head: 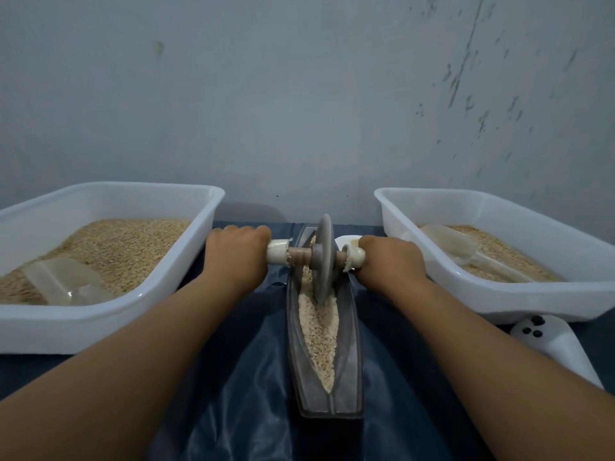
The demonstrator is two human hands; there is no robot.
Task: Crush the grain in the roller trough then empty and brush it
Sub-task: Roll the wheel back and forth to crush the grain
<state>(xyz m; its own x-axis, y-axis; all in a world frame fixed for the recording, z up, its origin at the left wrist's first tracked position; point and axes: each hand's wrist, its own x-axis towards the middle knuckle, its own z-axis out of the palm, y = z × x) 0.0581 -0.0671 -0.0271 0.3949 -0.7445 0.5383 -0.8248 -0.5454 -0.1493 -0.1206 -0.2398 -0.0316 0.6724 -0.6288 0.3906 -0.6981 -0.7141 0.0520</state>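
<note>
A long grey boat-shaped trough lies lengthwise on a dark blue cloth, holding pale crushed grain along its groove. A grey roller wheel stands upright in the groove toward the far end, on an axle with white-wrapped handles. My left hand grips the left handle and my right hand grips the right handle. Both forearms reach forward from the bottom corners.
A white tub at the left holds grain and a clear scoop. A white tub at the right holds grain and another clear scoop. A white object with dark dots lies beside the right tub. A grey wall stands behind.
</note>
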